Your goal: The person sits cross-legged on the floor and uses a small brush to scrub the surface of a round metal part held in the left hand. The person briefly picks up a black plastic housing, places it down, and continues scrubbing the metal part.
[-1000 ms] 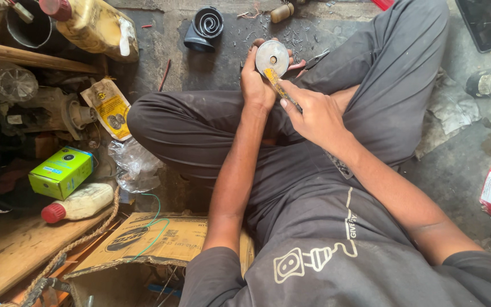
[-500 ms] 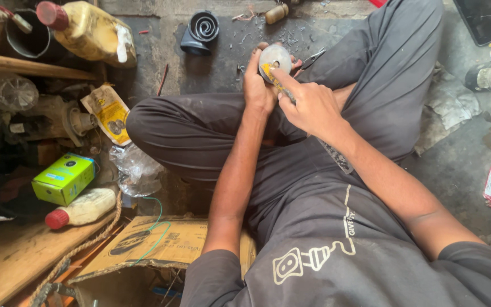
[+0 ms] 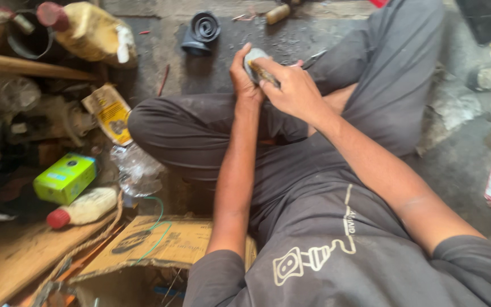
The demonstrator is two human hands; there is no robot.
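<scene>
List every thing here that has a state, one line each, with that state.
left hand: closed around the round grey part.
right hand: gripping a thin yellowish tool against that part.
round grey part: held up off the floor, mostly hidden by fingers.
yellow oil bottle: lying on its side, red cap on.
small white bottle: lying down, red cap on.
green box: closed.
cardboard box: flaps open.

My dark grey short-sleeved shirt [image 3: 336,250] with a cream line-drawn emblem on the chest, matching dusty grey trousers [image 3: 194,128] creased below my hands, bare forearms, no gloves, no watch
</scene>
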